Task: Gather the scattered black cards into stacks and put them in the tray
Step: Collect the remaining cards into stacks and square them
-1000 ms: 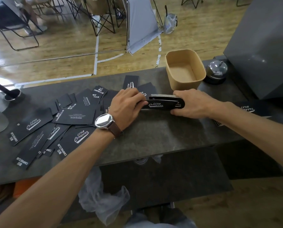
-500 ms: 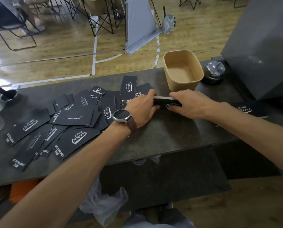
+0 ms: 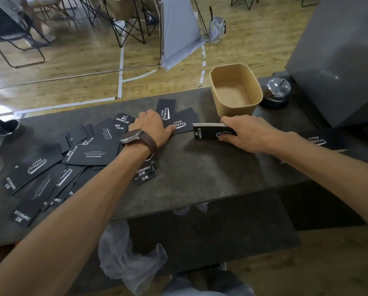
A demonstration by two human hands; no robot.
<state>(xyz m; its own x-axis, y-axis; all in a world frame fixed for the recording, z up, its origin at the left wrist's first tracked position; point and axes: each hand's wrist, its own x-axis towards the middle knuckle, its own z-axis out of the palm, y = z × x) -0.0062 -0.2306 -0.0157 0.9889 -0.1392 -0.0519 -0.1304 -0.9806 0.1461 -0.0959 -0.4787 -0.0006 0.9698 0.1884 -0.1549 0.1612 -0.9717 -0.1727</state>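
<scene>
Your right hand (image 3: 246, 133) is gripping one stack (image 3: 212, 130) of black cards, fingers curled over its far edge and thumb at the near edge, the stack sitting on the counter (image 3: 200, 174) just in front of the tray (image 3: 235, 90). How many cards are making up the stack cannot be told; only thin layered edges are showing along its top. The one tray, a tan rectangular tub, is standing at the counter's far edge with no cards showing inside it.

Your left hand (image 3: 152, 127) is lying palm down on the loose cards (image 3: 93, 152), apart from the stack, its fingertips pressing on two cards (image 3: 179, 122) that are lying just left of the stack. Whether those fingers are pinching anything cannot be told. One watch (image 3: 133, 136) on a brown strap is sitting on that wrist.

The loose cards are spreading in one overlapping heap from your left hand out to the counter's left end; roughly fifteen to twenty are showing, though the overlaps are keeping an exact count out of reach. A small pile of about three (image 3: 145, 171) is peeking out beside your left forearm. Further cards (image 3: 316, 141) are lying to the right beyond your right forearm, one clearly showing and another's corner only partly.

One domed bell (image 3: 276, 92) is sitting just right of the tray, beside a grey box (image 3: 339, 60).
</scene>
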